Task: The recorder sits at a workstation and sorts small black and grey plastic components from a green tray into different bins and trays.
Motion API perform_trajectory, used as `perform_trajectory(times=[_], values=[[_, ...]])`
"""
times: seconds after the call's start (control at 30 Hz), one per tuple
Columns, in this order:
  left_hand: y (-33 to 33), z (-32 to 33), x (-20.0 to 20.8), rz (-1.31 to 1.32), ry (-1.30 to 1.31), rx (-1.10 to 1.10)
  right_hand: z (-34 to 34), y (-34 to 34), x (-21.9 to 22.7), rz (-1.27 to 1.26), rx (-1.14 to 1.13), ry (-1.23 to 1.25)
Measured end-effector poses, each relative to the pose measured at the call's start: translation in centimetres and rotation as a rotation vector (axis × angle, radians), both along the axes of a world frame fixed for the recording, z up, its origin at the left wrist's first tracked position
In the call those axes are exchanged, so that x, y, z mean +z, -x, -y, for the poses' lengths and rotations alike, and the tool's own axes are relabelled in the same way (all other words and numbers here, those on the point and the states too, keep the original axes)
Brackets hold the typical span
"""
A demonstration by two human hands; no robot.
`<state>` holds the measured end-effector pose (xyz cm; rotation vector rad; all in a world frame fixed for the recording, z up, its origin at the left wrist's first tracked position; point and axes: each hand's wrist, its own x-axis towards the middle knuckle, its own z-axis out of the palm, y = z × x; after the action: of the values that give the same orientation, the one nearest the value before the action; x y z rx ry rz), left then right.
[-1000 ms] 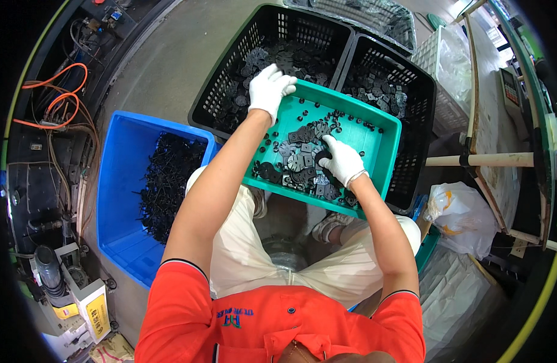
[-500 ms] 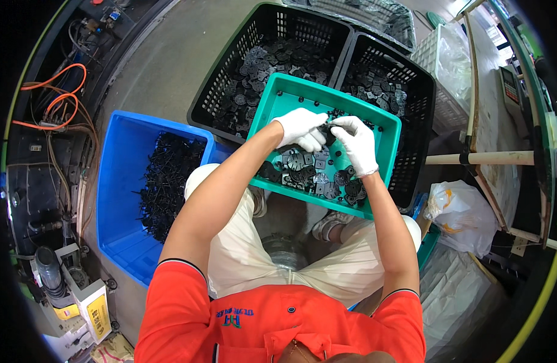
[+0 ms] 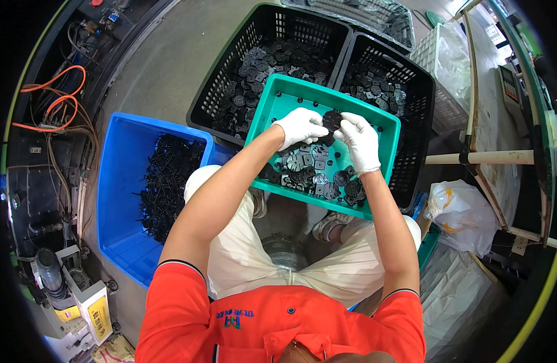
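Observation:
Both my hands wear white gloves and meet above the green tray [image 3: 261, 121]. Between them is a round black plastic part [image 3: 332, 120], its flat face turned up. My left hand [image 3: 301, 128] is closed, thumb and fingertips at the part's left edge. My right hand [image 3: 359, 144] pinches it from the right side. Below the hands, grey and black flat plastic pieces [image 3: 319, 154] lie heaped in the tray. Several small black pieces [image 3: 300, 101] sit along its far side. The gloves partly cover the pile.
Two black perforated crates [image 3: 213, 91] with flat black parts stand beyond the tray. A blue bin [image 3: 116, 199] holding thin black scraps [image 3: 169, 181] is at my left. On the right are a white plastic bag [image 3: 466, 212] and a table frame with a pale crossbar [image 3: 496, 158].
The black part has tipped up and now shows its round face between my fingertips. My right hand has shifted slightly right and down; my left fingers have closed in.

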<state>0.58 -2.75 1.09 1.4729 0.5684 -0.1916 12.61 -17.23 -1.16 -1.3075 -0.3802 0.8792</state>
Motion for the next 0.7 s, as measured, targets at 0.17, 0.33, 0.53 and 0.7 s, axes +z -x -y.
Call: perform_trajectory(times=[0.17, 0.33, 0.53, 0.7], values=[[-0.1, -0.1, 0.0, 0.028, 0.0, 0.069, -0.2, 0.2, 0.1, 0.109, 0.171, 0.159], [-0.3, 0.3, -0.2, 0.089, 0.038, 0.142, -0.1, 0.6, 0.3, 0.09, 0.277, 0.242], [0.1, -0.4, -2.3, 0.075, -0.681, 0.135, -0.5, -2.3, 2.6, -0.145, -0.168, -0.141], [0.4, 1.3, -0.8, -0.236, -0.948, -0.122, 0.9, -3.2, -0.6, 0.259, 0.085, 0.317]])
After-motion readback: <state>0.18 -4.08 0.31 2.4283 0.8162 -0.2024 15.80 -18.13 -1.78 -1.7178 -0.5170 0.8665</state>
